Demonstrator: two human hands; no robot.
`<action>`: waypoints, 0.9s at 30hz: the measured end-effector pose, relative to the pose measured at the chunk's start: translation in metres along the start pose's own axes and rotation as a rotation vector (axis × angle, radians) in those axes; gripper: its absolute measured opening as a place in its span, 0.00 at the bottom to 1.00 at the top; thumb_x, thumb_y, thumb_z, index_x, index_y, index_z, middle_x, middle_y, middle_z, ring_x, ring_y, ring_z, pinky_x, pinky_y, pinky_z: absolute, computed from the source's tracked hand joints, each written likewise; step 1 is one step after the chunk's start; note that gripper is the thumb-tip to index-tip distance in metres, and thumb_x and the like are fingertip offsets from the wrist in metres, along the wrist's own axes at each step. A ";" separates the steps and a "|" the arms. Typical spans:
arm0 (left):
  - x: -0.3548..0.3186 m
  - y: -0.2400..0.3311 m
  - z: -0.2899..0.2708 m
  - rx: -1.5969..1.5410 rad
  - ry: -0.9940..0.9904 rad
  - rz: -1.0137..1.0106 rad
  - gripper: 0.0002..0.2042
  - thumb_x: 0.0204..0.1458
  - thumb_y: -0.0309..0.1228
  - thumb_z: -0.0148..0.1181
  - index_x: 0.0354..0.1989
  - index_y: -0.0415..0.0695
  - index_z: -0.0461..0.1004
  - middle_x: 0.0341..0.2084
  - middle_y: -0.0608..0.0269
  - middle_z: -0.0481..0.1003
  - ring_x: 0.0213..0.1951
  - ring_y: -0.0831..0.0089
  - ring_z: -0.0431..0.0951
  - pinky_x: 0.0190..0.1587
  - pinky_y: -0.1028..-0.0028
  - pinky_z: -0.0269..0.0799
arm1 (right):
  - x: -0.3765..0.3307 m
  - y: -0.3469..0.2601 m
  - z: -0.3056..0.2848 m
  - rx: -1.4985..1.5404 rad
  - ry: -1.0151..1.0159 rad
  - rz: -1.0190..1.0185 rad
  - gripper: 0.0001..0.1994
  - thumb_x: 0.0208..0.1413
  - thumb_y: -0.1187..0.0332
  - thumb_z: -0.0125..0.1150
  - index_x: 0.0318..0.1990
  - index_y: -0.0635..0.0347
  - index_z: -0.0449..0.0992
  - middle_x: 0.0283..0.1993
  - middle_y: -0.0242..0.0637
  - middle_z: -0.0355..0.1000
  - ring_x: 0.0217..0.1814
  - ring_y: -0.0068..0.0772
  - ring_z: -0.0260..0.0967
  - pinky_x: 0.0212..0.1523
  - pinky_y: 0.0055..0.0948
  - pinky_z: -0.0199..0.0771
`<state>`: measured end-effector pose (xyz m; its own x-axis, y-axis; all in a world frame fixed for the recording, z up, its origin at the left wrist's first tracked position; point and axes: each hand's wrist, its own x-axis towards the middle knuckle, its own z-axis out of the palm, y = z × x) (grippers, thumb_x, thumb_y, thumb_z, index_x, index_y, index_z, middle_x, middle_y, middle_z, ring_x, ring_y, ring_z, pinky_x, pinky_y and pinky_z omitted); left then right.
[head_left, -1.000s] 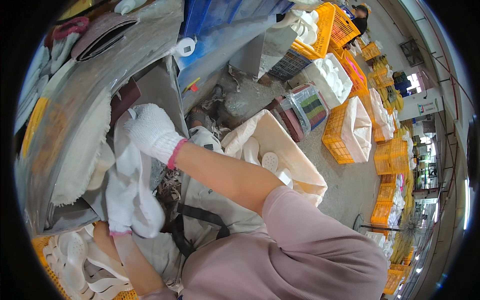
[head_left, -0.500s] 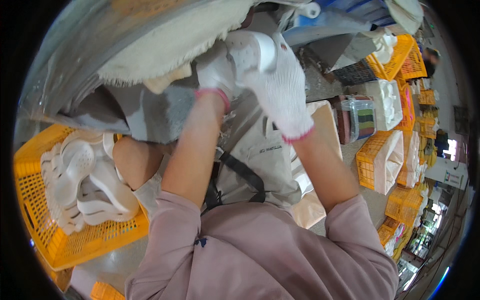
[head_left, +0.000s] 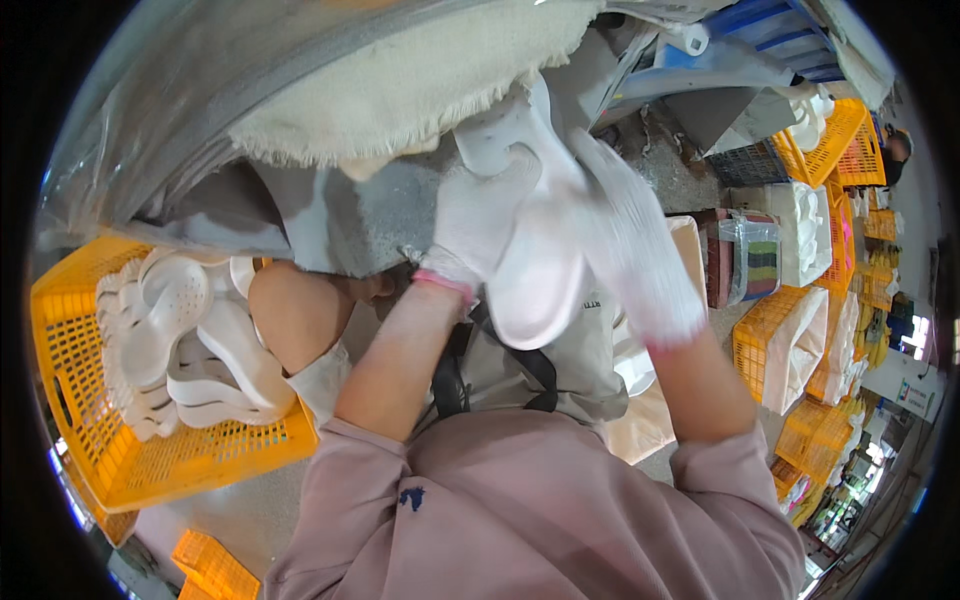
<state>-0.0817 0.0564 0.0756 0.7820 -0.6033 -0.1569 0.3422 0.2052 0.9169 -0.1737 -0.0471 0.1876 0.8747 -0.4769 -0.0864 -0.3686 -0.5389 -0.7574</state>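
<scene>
A white foam clog [head_left: 537, 285] with holes in its upper hangs in front of my lap, its sole end pointing down toward me. My left hand [head_left: 478, 215], in a white knit glove with a pink cuff, is closed around the clog's left side. My right hand [head_left: 640, 245], gloved the same way, is beside the clog's right edge. Its fingers are stretched out and somewhat blurred; whether they touch the clog I cannot tell. Above the hands a fringed cream cloth [head_left: 400, 100] drapes over the edge of a grey machine [head_left: 150, 170].
At my left stands a yellow basket [head_left: 190, 480] filled with white clogs [head_left: 185, 340]. A peach-lined container [head_left: 640, 430] with white pieces is by my right side. Further right are a strapped striped bundle [head_left: 745, 258], several yellow crates [head_left: 765, 340] and a distant person [head_left: 895, 150].
The clog has come down toward me and turned, so its sole end now points at my lap. My right hand has moved right, off the clog's upper, with its fingers straightened.
</scene>
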 end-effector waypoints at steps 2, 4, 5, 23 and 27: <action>0.012 -0.007 0.020 -0.102 0.098 0.029 0.18 0.65 0.37 0.66 0.54 0.35 0.80 0.41 0.68 0.82 0.42 0.80 0.78 0.47 0.75 0.74 | -0.036 -0.013 -0.001 0.284 0.063 0.043 0.35 0.51 0.59 0.70 0.63 0.71 0.67 0.52 0.59 0.77 0.55 0.54 0.78 0.56 0.41 0.77; 0.020 -0.009 0.034 -0.029 0.196 -0.070 0.19 0.65 0.38 0.66 0.53 0.34 0.80 0.41 0.67 0.82 0.42 0.78 0.79 0.46 0.74 0.74 | -0.061 -0.014 -0.001 0.011 0.194 0.119 0.38 0.53 0.63 0.67 0.70 0.73 0.63 0.56 0.64 0.76 0.59 0.58 0.79 0.57 0.45 0.78; 0.027 -0.009 0.038 0.026 0.234 -0.124 0.20 0.64 0.40 0.66 0.50 0.32 0.81 0.40 0.64 0.82 0.42 0.76 0.80 0.46 0.73 0.75 | -0.062 -0.010 0.000 0.005 0.243 0.113 0.36 0.54 0.64 0.66 0.69 0.73 0.64 0.55 0.64 0.76 0.57 0.60 0.79 0.56 0.46 0.78; 0.112 -0.090 -0.019 0.408 0.378 0.228 0.17 0.68 0.38 0.58 0.59 0.44 0.77 0.51 0.56 0.81 0.51 0.63 0.82 0.53 0.65 0.78 | 0.068 0.029 0.019 -0.255 0.316 -0.362 0.12 0.59 0.64 0.62 0.41 0.65 0.76 0.32 0.56 0.77 0.39 0.66 0.77 0.38 0.54 0.77; 0.101 -0.071 -0.045 1.566 0.320 0.464 0.19 0.67 0.41 0.58 0.56 0.39 0.79 0.50 0.51 0.83 0.51 0.57 0.83 0.53 0.62 0.79 | 0.062 0.032 0.025 0.194 0.060 -0.149 0.23 0.54 0.61 0.69 0.55 0.62 0.75 0.46 0.59 0.79 0.44 0.62 0.80 0.39 0.48 0.83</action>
<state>-0.0038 0.0157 -0.0213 0.7967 -0.5038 0.3339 -0.5994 -0.7296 0.3292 -0.1232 -0.0767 0.1415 0.8926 -0.4456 0.0693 -0.1651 -0.4659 -0.8693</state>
